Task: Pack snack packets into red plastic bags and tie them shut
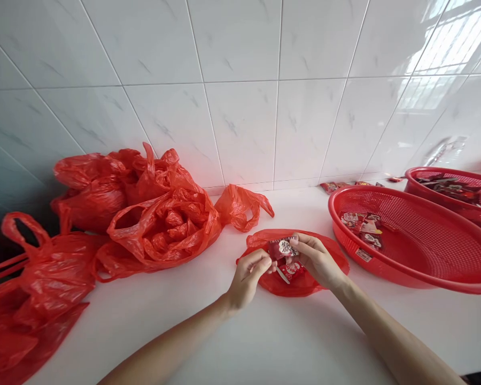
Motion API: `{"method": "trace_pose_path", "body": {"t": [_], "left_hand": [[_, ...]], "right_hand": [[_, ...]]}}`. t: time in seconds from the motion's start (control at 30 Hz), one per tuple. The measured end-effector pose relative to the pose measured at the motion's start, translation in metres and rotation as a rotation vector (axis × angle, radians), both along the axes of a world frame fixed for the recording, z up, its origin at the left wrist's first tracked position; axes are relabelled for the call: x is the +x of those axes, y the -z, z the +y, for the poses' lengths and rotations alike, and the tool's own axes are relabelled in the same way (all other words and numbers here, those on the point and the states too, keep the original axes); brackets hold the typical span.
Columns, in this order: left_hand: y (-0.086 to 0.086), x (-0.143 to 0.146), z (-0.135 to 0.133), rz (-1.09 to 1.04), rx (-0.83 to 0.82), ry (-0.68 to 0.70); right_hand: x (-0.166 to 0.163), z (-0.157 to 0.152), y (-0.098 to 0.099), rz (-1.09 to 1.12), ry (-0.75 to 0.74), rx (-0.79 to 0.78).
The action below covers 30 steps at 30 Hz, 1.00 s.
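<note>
A small dark red candy packet (278,248) with "SWEET SUGAR" lettering and a white patch of black characters is held up between my two hands. My right hand (315,258) pinches its right side, the thumb lying across the front. At the packet's lower left corner, my left hand (250,275) is closed with thumb and fingers together; its exact grip is partly hidden. Beneath both hands a red plastic bag (304,289) lies spread on the white counter. Inside this bag rests another red packet (292,271) with white print, partly covered by my fingers.
Several filled red plastic bags (164,224) crowd the left side against the tiled wall (240,123). To the right stands a red mesh basket (404,270) with several packets (364,227) inside. Behind it, a second red basket (412,187) holds dark packets. Loose packets (332,187) lie along the wall.
</note>
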<state>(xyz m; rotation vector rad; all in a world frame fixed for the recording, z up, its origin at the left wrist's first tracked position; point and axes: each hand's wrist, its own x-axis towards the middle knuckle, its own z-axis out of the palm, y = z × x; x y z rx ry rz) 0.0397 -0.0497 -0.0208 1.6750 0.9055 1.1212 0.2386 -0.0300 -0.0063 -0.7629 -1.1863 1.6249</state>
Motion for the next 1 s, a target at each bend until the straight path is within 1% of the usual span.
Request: {"method": "trace_pose_path", "body": {"t": [0.07, 0.13, 0.2, 0.27, 0.33, 0.4, 0.5, 0.63, 0.73, 0.87, 0.93, 1.0], "left_hand": [[0.006, -0.003, 0.005, 0.141, 0.184, -0.093], [0.013, -0.006, 0.01, 0.343, 0.379, -0.207], [0.021, -0.007, 0.013, 0.527, 0.511, -0.292], [0.028, -0.008, 0.016, 0.654, 0.563, -0.338], [0.033, -0.009, 0.017, 0.726, 0.574, -0.367], [0.035, -0.01, 0.018, 0.758, 0.567, -0.397], [0.036, -0.012, 0.02, 0.763, 0.535, -0.412], [0.041, -0.014, 0.024, 0.772, 0.468, -0.38], [0.046, -0.015, 0.026, 0.776, 0.424, -0.375], [0.051, -0.016, 0.025, 0.759, 0.422, -0.373], [0.053, -0.016, 0.025, 0.751, 0.432, -0.369], [0.055, -0.016, 0.024, 0.742, 0.441, -0.36]], "right_hand": [[0.003, 0.001, 0.0, -0.053, 0.12, 0.049], [0.005, 0.002, -0.001, -0.157, 0.219, 0.111], [0.007, 0.002, -0.002, -0.278, 0.225, 0.145], [0.008, 0.003, -0.001, -0.422, 0.156, 0.18], [0.008, 0.005, 0.002, -0.599, 0.14, 0.262], [0.008, 0.007, 0.005, -0.753, 0.186, 0.346], [0.011, 0.01, 0.009, -0.93, 0.221, 0.401], [0.019, 0.012, 0.01, -1.162, 0.149, 0.532], [0.023, 0.012, 0.01, -1.192, 0.018, 0.547], [0.022, 0.011, 0.009, -1.192, -0.134, 0.558], [0.018, 0.01, 0.01, -1.203, -0.147, 0.583], [0.014, 0.009, 0.013, -1.219, -0.117, 0.598]]}}
